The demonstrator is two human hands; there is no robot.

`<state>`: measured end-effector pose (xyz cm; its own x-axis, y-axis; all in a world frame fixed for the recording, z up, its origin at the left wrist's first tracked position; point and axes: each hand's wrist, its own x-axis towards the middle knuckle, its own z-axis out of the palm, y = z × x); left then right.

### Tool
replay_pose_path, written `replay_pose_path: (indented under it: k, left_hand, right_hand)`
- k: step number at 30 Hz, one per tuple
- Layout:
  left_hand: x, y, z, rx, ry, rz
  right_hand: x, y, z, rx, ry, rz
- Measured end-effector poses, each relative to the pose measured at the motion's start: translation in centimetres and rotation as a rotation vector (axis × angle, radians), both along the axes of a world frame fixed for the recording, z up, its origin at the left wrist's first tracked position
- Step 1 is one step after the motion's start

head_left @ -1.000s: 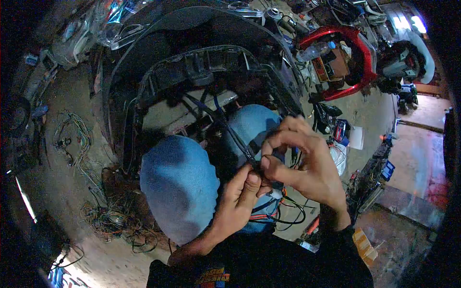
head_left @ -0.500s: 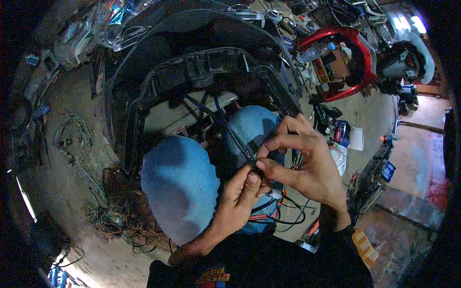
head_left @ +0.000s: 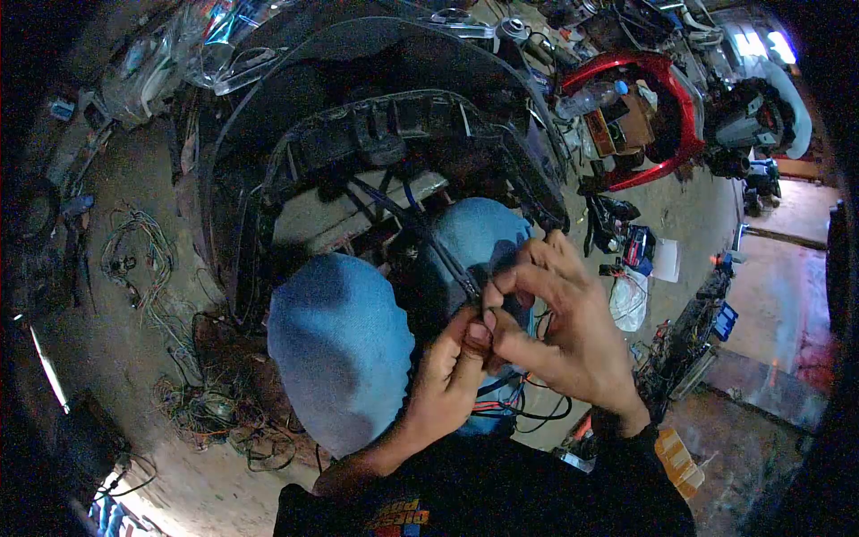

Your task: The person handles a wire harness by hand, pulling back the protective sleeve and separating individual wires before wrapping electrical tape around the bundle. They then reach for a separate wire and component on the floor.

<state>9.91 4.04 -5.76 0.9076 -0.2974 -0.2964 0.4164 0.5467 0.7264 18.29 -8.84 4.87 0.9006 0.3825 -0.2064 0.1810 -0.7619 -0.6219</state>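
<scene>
A dark wire bundle runs from the black plastic body part down between my knees to my hands. My left hand is closed on the bundle, its thumb pressed against the fingers. Right beside that thumb, my right hand pinches at the same spot with thumb and forefinger, its other fingers curled above. The exact point of contact is partly hidden by the fingers. Beneath my hands, loose orange and black wires hang over my lap. My knees in blue trousers stand on both sides of the bundle.
Tangled wire harnesses lie on the floor at left. At upper right are a red curved panel, a plastic bottle and a cardboard box. A clear plastic bag and a blue-and-red box lie right of my hands.
My right hand has shifted slightly down, its fingers more curled and closer to the left thumb. My left hand still grips the bundle. The view has moved slightly.
</scene>
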Motion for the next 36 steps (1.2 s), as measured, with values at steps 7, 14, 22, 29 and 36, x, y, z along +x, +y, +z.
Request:
replay_pose_path:
  k: [7,14,22,29,36]
  left_hand:
    - [0.4,0.6,0.6,0.037,0.0,-0.047]
    - [0.1,0.6,0.9,0.148,-0.015,-0.041]
    - [-0.1,0.9,1.2,0.191,0.028,-0.048]
    - [0.0,0.5,0.8,0.647,-0.372,0.067]
    - [0.9,1.1,4.2,0.25,0.047,0.064]
  right_hand:
    - [-0.4,-0.4,-0.1,0.088,-0.027,-0.159]
    - [-1.1,-0.3,0.2,-0.026,-0.149,-0.095]
    - [-1.0,-0.1,0.0,-0.043,-0.138,-0.063]
    - [-2.3,2.3,0.4,-0.242,-0.279,-0.04]
    - [-1.4,-1.3,2.4,0.273,-0.1,-0.07]
